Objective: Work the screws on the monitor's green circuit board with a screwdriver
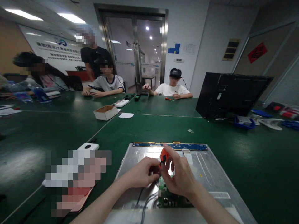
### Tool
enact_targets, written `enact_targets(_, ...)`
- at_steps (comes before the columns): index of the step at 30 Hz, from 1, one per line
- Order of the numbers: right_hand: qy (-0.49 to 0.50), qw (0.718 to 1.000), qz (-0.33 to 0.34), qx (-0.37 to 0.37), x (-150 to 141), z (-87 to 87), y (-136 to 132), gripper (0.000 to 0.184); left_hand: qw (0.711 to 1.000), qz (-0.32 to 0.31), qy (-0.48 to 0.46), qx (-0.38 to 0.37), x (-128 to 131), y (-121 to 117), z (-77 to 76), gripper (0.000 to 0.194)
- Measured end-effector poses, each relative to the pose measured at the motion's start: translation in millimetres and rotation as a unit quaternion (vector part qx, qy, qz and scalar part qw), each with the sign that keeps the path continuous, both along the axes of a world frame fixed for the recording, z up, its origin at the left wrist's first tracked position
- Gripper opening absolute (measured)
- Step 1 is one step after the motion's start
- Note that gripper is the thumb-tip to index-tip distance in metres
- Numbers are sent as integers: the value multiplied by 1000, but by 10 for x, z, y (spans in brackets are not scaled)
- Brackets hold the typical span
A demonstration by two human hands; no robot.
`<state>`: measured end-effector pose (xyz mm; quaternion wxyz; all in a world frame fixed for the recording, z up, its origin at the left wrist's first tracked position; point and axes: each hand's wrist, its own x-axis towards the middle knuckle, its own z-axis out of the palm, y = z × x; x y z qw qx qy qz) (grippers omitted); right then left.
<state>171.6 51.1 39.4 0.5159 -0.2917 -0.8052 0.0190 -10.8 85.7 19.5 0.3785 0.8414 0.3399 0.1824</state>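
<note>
A display panel (pixel 126 169) lies back side up on the green table in front of me. On its metal back sits a green circuit board (pixel 163 196), partly covered by my right hand (pixel 181 174). That hand grips the red and black handle of a screwdriver (pixel 164 154), held upright over the board's upper left corner. My left hand (pixel 142 174) is closed beside it, fingertips near the screwdriver's lower end; what they pinch is hidden. Grey cables (pixel 147 200) run from the board towards me. A blue strip board (pixel 193 147) lines the panel's far edge.
Left of the panel lie a white device (pixel 90 147) and a pinkish phone-like object (pixel 87 193), both blurred out. Ahead are an open cardboard box (pixel 106 112) and white paper (pixel 126 115). A black monitor (pixel 231 95) and blue tray (pixel 244 122) stand right. Several people are across the table.
</note>
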Motion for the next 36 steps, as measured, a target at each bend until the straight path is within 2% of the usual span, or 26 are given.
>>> enact_targets(10, 9, 1000, -17, 6, -16, -26, 12, 57, 1000, 0, 4, 11, 13, -17, 59, 12)
enact_targets(17, 9, 1000, -19, 10, -11, -21, 31, 48, 999, 22, 14, 18, 26, -66, 124, 13)
enact_targets(24, 9, 1000, 2, 2, -2, -9, 14, 53, 1000, -3, -16, 9, 22, -28, 60, 14)
enact_targets(27, 10, 1000, -12, 8, -3, 0, 5, 54, 1000, -7, -14, 6, 11, -7, 33, 13)
enact_targets(32, 17, 999, -30, 19, -19, 2, 13, 47, 1000, -17, -24, 6, 6, -10, 52, 15)
enact_targets(36, 17, 998, -48, 40, -26, -16, 13, 39, 999, -2, -27, 18, 10, -37, 73, 15)
